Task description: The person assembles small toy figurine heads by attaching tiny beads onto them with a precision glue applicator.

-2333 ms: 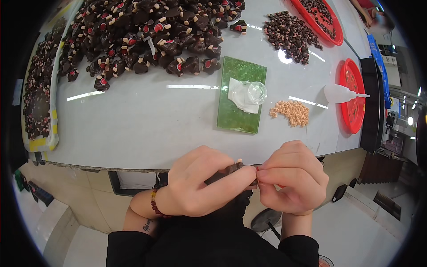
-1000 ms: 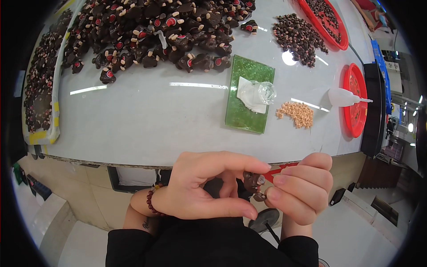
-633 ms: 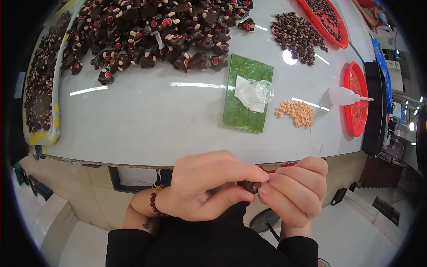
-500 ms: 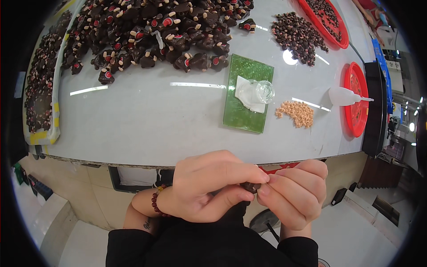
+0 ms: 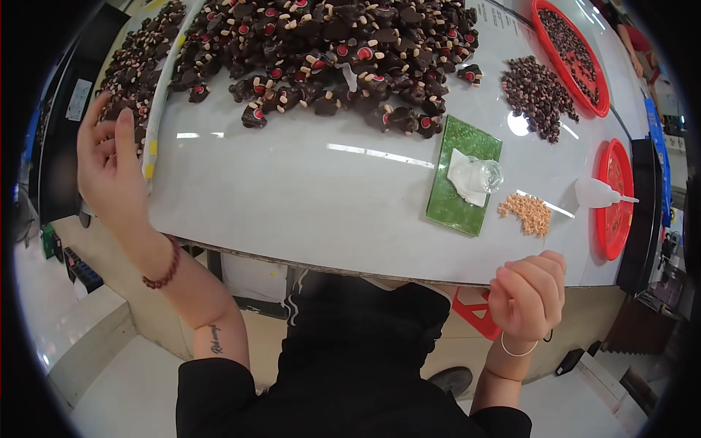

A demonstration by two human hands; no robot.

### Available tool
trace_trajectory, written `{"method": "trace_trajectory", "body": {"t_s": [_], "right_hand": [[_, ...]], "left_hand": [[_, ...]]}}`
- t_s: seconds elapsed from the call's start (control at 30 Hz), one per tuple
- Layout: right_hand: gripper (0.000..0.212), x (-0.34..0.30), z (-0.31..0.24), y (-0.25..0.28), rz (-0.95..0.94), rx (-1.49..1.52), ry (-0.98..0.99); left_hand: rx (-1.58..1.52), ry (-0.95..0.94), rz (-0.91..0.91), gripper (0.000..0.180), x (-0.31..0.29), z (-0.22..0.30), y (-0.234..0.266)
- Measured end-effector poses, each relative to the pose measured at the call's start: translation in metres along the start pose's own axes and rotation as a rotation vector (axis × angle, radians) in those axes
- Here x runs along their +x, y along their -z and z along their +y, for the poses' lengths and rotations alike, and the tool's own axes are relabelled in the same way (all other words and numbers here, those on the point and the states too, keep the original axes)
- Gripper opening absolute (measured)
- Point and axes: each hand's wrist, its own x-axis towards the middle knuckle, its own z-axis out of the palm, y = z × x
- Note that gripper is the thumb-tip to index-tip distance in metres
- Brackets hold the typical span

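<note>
My left hand (image 5: 113,171) is raised over the near end of the tray (image 5: 152,139) at the far left. Its thumb and fingers are apart, and I see nothing held in them. Small dark brown pieces with pale tips (image 5: 135,66) fill that tray. My right hand (image 5: 529,296) rests at the table's front edge, fingers curled into the palm. What those fingers may hold is hidden. Beyond it lies a small heap of tan pieces (image 5: 526,213). A green slab (image 5: 453,208) beside that heap bears a white cloth (image 5: 461,175) and a small clear cup (image 5: 488,177).
A large pile of dark brown figures with red and tan parts (image 5: 328,58) covers the table's back. Right of it sit a heap of small dark pieces (image 5: 537,95) and a red tray (image 5: 600,102). A white squeeze bottle (image 5: 595,193) lies against another red tray (image 5: 617,233).
My hands, together around a small dark piece before, have parted. The left swung far left to the tray and opened; the right moved slightly right and curled. The view shifted left.
</note>
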Motion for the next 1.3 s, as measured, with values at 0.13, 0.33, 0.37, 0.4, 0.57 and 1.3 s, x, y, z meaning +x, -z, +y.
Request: {"method": "trace_trajectory", "body": {"t_s": [0.13,0.33,0.37,0.4,0.57,1.3], "right_hand": [[0.014,-0.004,0.004,-0.003,0.038,-0.014,-0.002],[0.019,-0.003,0.022,0.002,0.106,-0.09,-0.164],[0.018,-0.004,0.025,0.004,0.078,-0.073,-0.244],[0.018,-0.006,0.029,0.004,0.075,-0.083,-0.246],[0.02,-0.006,0.036,-0.004,-0.051,-0.077,-0.364],[0.019,-0.007,0.041,-0.011,-0.072,-0.15,-0.327]], "left_hand": [[0.213,-0.126,0.005,0.028,-0.014,0.018,-0.014],[0.056,-0.347,-0.548,0.024,-0.048,0.046,-0.043],[0.064,-0.339,-0.573,0.021,-0.046,0.044,-0.038],[0.077,-0.331,-0.597,0.019,-0.045,0.043,-0.035],[-0.201,-0.274,-0.592,0.012,-0.063,0.056,-0.027],[-2.038,0.894,-1.364,0.023,-0.154,0.107,-0.058]]}}
